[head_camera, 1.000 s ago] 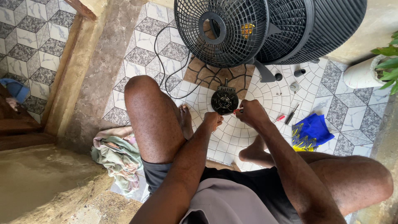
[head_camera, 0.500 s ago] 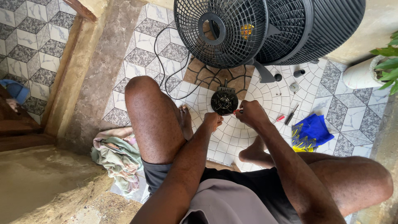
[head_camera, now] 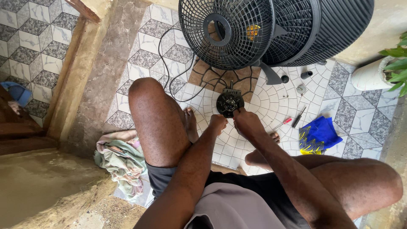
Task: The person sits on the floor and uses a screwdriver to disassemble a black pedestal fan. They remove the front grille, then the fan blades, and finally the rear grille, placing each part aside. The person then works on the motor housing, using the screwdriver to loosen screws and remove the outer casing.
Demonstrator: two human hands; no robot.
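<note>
I pinch the motor [head_camera: 229, 102] rim with both hands [head_camera: 248, 123], left [head_camera: 218, 124] too; dense, stiff, wires fragile

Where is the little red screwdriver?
In the head view, the red-handled screwdriver lies on the tiled floor to the right of the right hand, beside a black-handled screwdriver and the blue cloth.
</note>
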